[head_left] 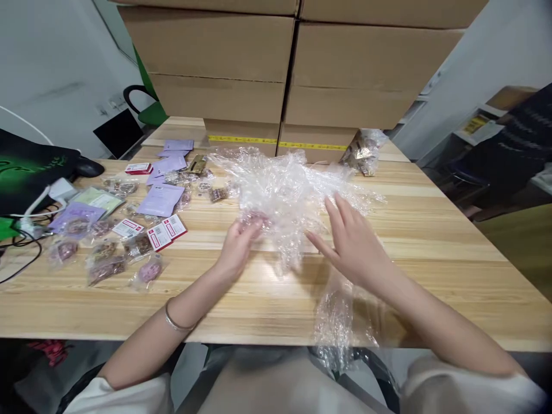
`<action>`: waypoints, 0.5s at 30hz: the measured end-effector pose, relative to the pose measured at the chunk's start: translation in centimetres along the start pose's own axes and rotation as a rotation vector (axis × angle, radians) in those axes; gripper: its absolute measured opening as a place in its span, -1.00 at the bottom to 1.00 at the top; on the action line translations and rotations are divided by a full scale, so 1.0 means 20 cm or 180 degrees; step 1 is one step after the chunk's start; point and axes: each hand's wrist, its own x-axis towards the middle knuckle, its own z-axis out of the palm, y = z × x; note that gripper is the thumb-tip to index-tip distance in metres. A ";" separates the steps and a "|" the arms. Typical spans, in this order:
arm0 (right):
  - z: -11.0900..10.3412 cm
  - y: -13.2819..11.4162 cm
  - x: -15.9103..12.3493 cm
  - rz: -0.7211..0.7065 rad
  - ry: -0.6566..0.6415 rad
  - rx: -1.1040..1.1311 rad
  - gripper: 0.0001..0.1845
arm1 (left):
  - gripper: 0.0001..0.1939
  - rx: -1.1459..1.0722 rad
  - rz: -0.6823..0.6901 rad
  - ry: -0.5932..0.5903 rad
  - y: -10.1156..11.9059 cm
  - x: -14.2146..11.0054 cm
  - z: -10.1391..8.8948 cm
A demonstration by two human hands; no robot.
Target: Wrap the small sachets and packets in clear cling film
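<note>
A heaped pile of crumpled clear plastic wrap (280,190) lies in the middle of the table, and a strip of it trails over the front edge. At the pile's near left side, my left hand (238,244) has its fingers closed on the wrap. Something pinkish shows through the plastic by those fingertips, too unclear to name. My right hand (351,241) is over the pile's right side, open with its fingers spread. Whether its fingertips touch the plastic I cannot tell.
Left on the wooden table (431,259) are purple packets (160,199), red-and-white cards (160,236) and several small bagged items (150,270). Stacked cardboard boxes (224,52) stand at the back. A plastic bag (364,152) sits back right; a mouse (88,167) lies far left.
</note>
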 end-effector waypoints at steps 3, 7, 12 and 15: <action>0.13 0.14 -0.26 0.0681 -0.0317 -0.1151 -0.05 | -0.78 -0.0517 -0.0065 0.0273 0.08 0.05 -0.04; 0.32 0.34 -0.32 0.0847 -0.0928 -0.1432 -0.10 | -0.73 -0.0657 -0.0254 -0.0158 0.14 0.05 -0.04; 0.27 0.53 -0.02 0.0861 -0.0458 -0.1138 -0.26 | -0.63 -0.0538 -0.0988 -0.0948 0.09 0.00 -0.03; 0.15 0.47 0.11 0.0680 0.0516 -0.0612 -0.33 | -0.78 -0.0441 -0.1120 -0.1184 0.05 -0.02 -0.02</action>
